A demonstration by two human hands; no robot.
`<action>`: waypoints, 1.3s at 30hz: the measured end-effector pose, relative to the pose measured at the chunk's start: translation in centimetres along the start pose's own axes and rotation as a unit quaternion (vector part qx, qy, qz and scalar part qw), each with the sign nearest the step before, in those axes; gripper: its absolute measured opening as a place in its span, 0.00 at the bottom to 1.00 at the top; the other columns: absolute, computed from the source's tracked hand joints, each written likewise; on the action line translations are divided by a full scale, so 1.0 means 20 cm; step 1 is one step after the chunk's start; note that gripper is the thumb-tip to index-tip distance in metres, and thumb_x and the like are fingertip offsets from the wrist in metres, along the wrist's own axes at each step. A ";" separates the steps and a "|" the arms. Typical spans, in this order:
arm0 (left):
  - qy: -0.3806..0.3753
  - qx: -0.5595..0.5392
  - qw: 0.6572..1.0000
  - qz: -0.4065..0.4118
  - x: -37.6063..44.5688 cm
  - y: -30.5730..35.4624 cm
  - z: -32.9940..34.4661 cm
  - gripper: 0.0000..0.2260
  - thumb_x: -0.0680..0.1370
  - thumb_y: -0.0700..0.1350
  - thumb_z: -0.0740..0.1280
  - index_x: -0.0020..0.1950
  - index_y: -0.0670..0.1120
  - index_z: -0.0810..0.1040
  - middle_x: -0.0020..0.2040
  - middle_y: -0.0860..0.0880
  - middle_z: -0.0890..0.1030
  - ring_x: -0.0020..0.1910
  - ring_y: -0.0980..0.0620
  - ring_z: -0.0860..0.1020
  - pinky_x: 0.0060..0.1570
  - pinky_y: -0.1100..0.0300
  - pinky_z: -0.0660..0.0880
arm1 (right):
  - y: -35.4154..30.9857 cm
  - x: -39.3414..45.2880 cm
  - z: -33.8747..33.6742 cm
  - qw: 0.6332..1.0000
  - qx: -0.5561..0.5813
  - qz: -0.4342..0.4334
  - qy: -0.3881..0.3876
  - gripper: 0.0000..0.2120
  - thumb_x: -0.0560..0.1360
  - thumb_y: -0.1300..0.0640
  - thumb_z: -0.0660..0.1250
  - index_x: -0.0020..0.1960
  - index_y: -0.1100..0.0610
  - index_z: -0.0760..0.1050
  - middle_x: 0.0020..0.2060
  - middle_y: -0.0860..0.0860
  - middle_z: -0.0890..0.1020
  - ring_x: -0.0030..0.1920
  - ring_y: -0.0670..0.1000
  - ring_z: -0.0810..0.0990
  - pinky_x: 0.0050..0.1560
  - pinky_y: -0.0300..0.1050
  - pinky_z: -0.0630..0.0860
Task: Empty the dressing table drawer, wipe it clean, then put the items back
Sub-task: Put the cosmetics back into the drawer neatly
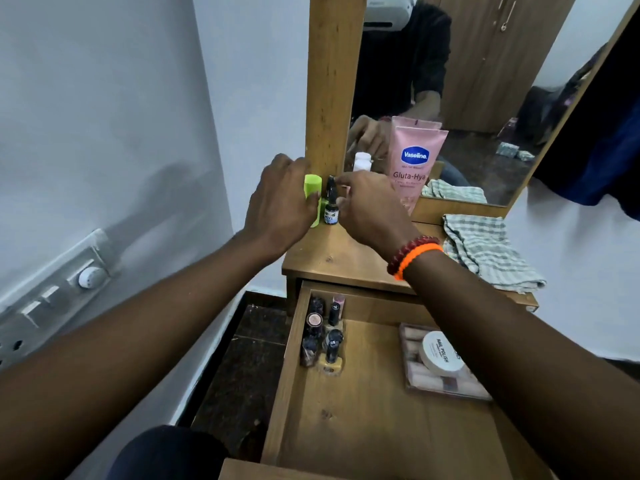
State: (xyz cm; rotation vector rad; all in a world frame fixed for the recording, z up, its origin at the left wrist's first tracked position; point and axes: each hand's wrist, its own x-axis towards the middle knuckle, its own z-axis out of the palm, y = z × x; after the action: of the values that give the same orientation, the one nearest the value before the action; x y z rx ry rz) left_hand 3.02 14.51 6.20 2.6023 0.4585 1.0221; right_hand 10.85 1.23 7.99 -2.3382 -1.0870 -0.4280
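The wooden drawer [349, 420] stands open below the tabletop [332, 258]. Inside it, several small nail polish bottles [323, 337] cluster at the back left. A round white tub marked "nail polish" [441, 353] rests on a clear pink palette [446, 386] at the right. My left hand [280, 209] grips a lime green bottle [311, 185] standing on the tabletop by the mirror post. My right hand [370, 209] is closed just right of a small dark dropper bottle [331, 206]. It holds a white bottle [362, 161], of which only the cap shows.
A pink Vaseline tube [414, 161] leans against the mirror [485, 98] behind my right hand. A checked cloth [485, 251] lies on the tabletop's right side. A switch panel [59, 292] is on the wall to the left. Dark floor shows beside the drawer.
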 end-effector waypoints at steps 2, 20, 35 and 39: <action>-0.005 0.035 0.999 0.005 0.07 -0.02 0.04 0.18 0.78 0.48 0.72 0.67 0.45 0.78 0.62 0.42 0.78 0.58 0.43 0.77 0.51 0.53 0.76 | 0.01 0.05 0.05 1.000 -0.022 -0.006 -0.006 0.11 0.79 0.62 0.65 0.59 0.61 0.81 0.54 0.60 0.83 0.54 0.60 0.82 0.55 0.56 0.81; 0.029 -0.059 0.998 0.025 -0.03 -0.06 0.08 0.15 0.75 0.47 0.76 0.60 0.45 0.81 0.55 0.44 0.83 0.52 0.45 0.81 0.50 0.46 0.81 | 0.05 0.01 0.08 0.998 0.011 -0.011 0.057 0.03 0.73 0.62 0.71 0.43 0.61 0.83 0.38 0.55 0.83 0.40 0.54 0.82 0.42 0.50 0.83; -0.124 -0.163 0.979 -0.001 -0.84 0.21 -0.41 0.21 0.68 0.50 0.81 0.59 0.51 0.84 0.49 0.59 0.85 0.46 0.63 0.82 0.45 0.62 0.80 | -0.01 -0.81 -0.07 0.982 0.072 0.116 -0.130 0.03 0.72 0.57 0.73 0.40 0.54 0.82 0.39 0.48 0.84 0.44 0.51 0.83 0.43 0.49 0.83; -0.157 -0.132 0.979 -0.002 -0.95 0.17 -0.32 0.19 0.66 0.46 0.83 0.56 0.51 0.85 0.47 0.56 0.86 0.44 0.58 0.82 0.43 0.54 0.81 | -0.04 -0.90 0.05 0.979 0.099 0.116 -0.137 0.03 0.69 0.58 0.72 0.38 0.56 0.83 0.35 0.50 0.84 0.41 0.54 0.83 0.43 0.50 0.81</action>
State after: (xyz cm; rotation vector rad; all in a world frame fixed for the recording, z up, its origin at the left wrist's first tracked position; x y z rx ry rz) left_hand -14.00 4.88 0.55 2.4557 0.2328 0.6050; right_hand -0.99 -8.70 -1.15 -2.3517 -0.9120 0.0876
